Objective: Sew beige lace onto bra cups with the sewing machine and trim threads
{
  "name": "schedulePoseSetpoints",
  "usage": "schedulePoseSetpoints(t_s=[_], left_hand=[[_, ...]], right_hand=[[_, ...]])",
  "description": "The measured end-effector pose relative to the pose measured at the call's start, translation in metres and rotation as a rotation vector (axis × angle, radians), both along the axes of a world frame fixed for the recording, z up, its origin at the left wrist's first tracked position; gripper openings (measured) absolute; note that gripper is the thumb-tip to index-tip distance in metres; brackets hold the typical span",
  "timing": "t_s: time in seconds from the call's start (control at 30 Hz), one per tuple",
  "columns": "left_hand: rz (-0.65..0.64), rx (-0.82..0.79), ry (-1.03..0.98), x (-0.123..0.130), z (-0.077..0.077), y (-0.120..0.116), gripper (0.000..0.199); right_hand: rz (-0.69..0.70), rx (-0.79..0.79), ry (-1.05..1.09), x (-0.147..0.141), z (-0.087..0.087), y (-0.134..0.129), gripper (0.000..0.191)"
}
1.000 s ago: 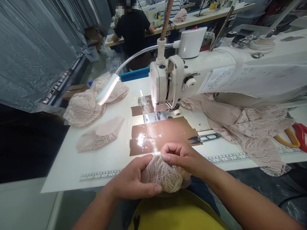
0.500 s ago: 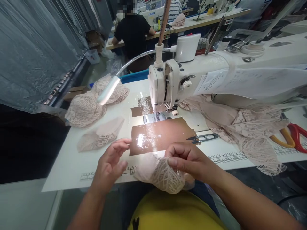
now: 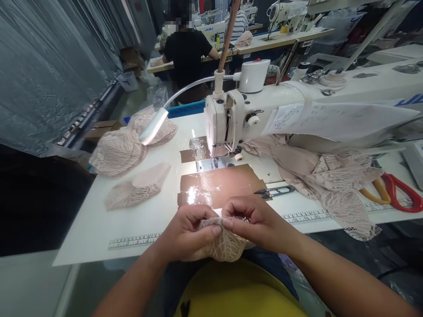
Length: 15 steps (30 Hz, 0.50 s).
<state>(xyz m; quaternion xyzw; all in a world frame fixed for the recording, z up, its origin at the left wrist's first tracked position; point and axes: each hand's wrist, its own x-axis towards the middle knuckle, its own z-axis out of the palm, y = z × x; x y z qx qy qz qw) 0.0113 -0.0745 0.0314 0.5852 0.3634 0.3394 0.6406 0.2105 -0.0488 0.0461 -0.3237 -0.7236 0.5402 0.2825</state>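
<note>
A beige lace fabric piece (image 3: 228,247) hangs over the table's front edge, pinched between both hands. My left hand (image 3: 188,231) is closed on its upper edge, thumb on top. Right beside it, my right hand (image 3: 254,220) pinches the same edge, so the thumbs nearly meet. Fingers hide part of the lace. Beyond the hands lies a shiny brown taped patch (image 3: 221,182), in front of the sewing machine's needle area (image 3: 218,160). Black thread snips (image 3: 276,191) rest at the patch's right end.
Lace pieces are stacked (image 3: 117,149) at the left, with a single piece (image 3: 139,187) nearer. More lace fabric (image 3: 317,167) drapes over the right edge, by red-handled scissors (image 3: 401,193). A lamp (image 3: 154,126) arches over the table. A person in black (image 3: 187,53) sits beyond.
My left hand has moved right and closed on the lace piece, having been open and apart from it. My right hand keeps its pinch. The view has shifted slightly.
</note>
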Motion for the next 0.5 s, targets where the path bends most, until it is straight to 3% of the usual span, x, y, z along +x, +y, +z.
schedulePoseSetpoints(t_s=[0.1, 0.3, 0.4, 0.5], left_hand=[[0.056, -0.091, -0.074, 0.004, -0.006, -0.001, 0.02], [0.262, -0.492, -0.359, 0.004, -0.017, -0.007, 0.03], [0.517, -0.525, -0.382, -0.018, -0.009, -0.008, 0.027], [0.81, -0.443, -0.315, -0.049, 0.006, -0.007, 0.026]], right_hand=[[0.005, -0.05, 0.041, -0.004, -0.004, 0.002, 0.024], [0.031, -0.171, 0.041, -0.002, -0.019, 0.013, 0.03], [-0.138, -0.024, -0.162, 0.01, -0.03, 0.027, 0.034], [-0.372, 0.203, -0.492, 0.013, -0.04, 0.035, 0.039]])
